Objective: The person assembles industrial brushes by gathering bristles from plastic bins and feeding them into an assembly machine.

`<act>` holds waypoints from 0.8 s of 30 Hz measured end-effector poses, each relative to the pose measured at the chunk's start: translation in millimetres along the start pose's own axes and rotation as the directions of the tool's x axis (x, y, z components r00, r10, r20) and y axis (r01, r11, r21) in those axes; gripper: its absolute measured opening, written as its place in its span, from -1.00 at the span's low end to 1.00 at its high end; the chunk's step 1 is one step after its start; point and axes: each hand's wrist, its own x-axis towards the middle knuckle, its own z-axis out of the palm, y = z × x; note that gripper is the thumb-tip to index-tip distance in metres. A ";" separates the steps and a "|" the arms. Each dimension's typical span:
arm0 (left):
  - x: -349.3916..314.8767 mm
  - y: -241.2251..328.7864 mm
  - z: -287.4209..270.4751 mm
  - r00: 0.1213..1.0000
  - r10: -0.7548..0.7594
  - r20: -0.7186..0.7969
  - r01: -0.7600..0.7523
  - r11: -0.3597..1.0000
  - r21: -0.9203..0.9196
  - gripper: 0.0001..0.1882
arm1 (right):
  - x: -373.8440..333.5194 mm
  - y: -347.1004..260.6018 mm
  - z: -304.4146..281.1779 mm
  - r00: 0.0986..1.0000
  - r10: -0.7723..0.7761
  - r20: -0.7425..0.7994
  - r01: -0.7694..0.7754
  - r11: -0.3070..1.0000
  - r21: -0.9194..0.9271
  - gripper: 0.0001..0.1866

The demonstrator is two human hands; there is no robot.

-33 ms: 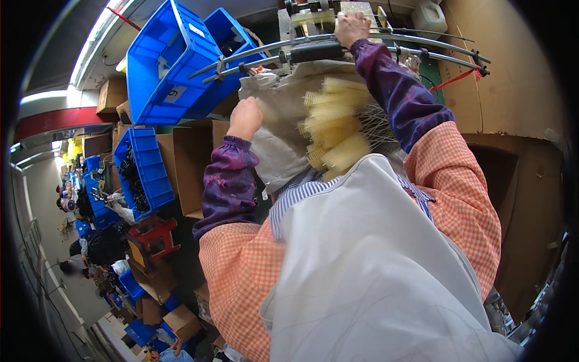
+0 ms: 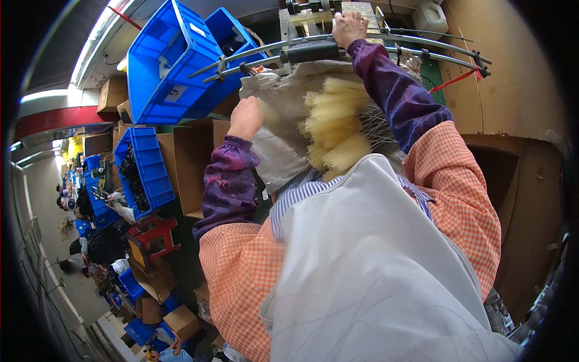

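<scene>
My right hand (image 2: 350,29) is closed at the bench machine (image 2: 310,8), just behind two curved metal rods (image 2: 422,48). What its fingers hold is hidden. A pale yellow bristle piece (image 2: 310,19) lies in the machine, left of that hand. My left hand (image 2: 246,118) is closed above the left part of a grey cloth (image 2: 280,136). A faint yellowish blur shows beside its fingers, too smeared to name. Several yellow cylindrical brushes (image 2: 335,120) lie heaped on the cloth in front of my apron, their wire stems (image 2: 379,128) pointing right.
Blue plastic bins (image 2: 160,90) stand tilted at the far left. Another blue crate (image 2: 151,172) with dark parts and an open cardboard box (image 2: 193,163) are left of me. A black padded sleeve (image 2: 310,52) sits on the rods. Large cardboard (image 2: 506,72) borders the right side.
My right hand has shifted very slightly left, and the black sleeve on the rods sits a touch further left. My left hand and the heap of brushes look the same.
</scene>
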 end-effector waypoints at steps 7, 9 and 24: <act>-19.1 -4.9 -53.2 1.000 0.022 0.003 -0.022 0.997 0.071 -0.78 | -1.3 7.5 -1.5 0.999 -0.028 0.024 0.029 1.000 -0.008 -0.77; -24.8 -18.2 -77.5 0.998 0.042 -0.040 -0.040 0.998 0.045 -0.77 | 0.1 28.4 -5.7 0.994 -0.015 0.111 0.022 0.998 -0.063 -0.74; -78.5 -20.1 -161.8 0.998 0.045 -0.033 -0.054 0.647 -0.761 -0.75 | 7.6 154.4 27.3 0.998 0.066 -0.011 -0.065 0.996 0.065 -0.71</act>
